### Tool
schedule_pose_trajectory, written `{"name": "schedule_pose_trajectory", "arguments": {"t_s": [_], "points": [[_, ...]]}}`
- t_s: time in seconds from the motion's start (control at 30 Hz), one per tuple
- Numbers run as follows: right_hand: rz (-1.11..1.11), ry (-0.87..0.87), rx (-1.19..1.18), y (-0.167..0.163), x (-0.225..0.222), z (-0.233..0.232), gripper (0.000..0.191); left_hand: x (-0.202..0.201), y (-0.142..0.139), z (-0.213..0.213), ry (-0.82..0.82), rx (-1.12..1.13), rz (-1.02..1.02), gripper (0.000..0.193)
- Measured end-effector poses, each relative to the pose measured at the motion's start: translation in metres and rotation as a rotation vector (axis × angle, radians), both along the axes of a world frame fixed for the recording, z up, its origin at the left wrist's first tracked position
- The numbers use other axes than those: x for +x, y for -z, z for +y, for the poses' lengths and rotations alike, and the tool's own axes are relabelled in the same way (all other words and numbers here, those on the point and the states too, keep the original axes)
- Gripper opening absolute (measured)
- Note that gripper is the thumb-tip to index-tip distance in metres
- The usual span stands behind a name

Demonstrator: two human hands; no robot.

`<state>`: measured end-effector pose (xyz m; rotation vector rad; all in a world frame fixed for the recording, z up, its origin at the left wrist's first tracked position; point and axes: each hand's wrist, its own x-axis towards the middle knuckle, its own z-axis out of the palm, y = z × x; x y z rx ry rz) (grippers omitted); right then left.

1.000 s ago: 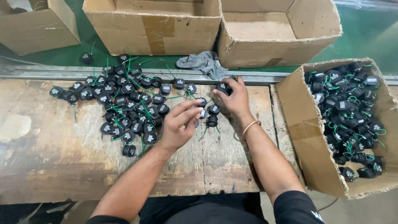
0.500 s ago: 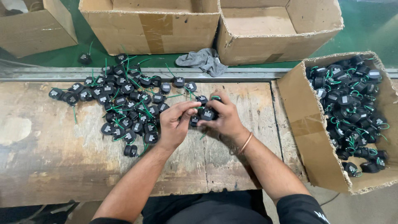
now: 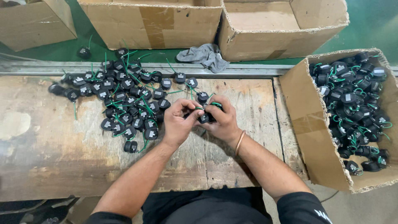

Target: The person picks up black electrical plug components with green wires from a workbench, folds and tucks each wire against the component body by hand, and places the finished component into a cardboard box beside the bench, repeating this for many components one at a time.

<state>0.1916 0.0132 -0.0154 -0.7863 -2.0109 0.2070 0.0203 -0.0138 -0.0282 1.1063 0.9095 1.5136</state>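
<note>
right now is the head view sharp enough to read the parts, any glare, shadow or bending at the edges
Head view: even overhead light with no hard glare; soft shadows sit under the left hand and right hand. The small black part between them is sharp, as is the pile of black parts. The metal rail bows slightly, a mild wide-angle distortion, and the cardboard box leans outward.

Right of the grip, an open brown cardboard box (image 3: 315, 137) sits tilted at the bench (image 3: 49, 166) edge. Beyond the grip stand three more brown cartons: one far left (image 3: 37, 25), one ahead with a tape stripe (image 3: 153, 25), one ahead-right, open (image 3: 282, 37). Small pale squares, perhaps labels (image 3: 107, 124), mark the black parts left of the grip.
</note>
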Motion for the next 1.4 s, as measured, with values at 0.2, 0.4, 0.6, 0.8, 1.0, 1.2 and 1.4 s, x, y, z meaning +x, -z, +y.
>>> {"name": "schedule_pose_trajectory", "arguments": {"t_s": [0.2,0.4,0.6,0.8,1.0,1.2,1.4], "points": [[0.027,-0.022,-0.080,0.001,0.001,0.000,0.041,-0.006,-0.010,-0.002,-0.095,0.303,0.287,0.023],[0.295,-0.136,-0.235,-0.001,-0.001,0.007,0.055,-0.025,-0.038,0.001,-0.366,0.459,0.537,0.024],[0.625,-0.399,-0.580,-0.007,0.000,0.012,0.054,-0.031,-0.049,0.007,-0.406,0.151,1.170,0.037],[0.839,-0.569,-0.771,-0.008,-0.002,0.010,0.047,-0.032,-0.038,0.008,-0.125,-0.028,1.051,0.020],[0.781,-0.530,-0.746,-0.008,0.003,0.010,0.035,-0.029,-0.023,0.015,0.112,-0.066,0.507,0.011],[0.534,-0.397,-0.837,-0.015,0.013,0.012,0.054,-0.043,-0.023,0.013,0.130,0.298,0.258,0.006],[0.012,-0.415,-0.443,-0.015,0.007,0.007,0.057,-0.031,-0.016,0.009,0.137,0.269,0.036,0.008]]}}
